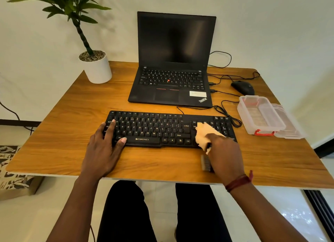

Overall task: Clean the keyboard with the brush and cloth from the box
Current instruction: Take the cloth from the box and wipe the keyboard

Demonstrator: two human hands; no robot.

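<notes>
Resting the left hand [104, 148], fingers spread, on the keyboard [153, 128] at left. Gripping a cloth [203, 133] in the right hand [226, 151] on the right keys, above a brush [206, 163] on the counter [54, 133]

Your left hand [104, 148] lies flat on the left end of the keyboard [153, 129], fingers spread. Your right hand [224, 151] grips the cloth [204, 133] against the keys at the right end. The brush [206, 162] lies on the table [63, 133] just near of the keyboard, partly under your right hand. The open box [260, 115] sits to the right
</notes>
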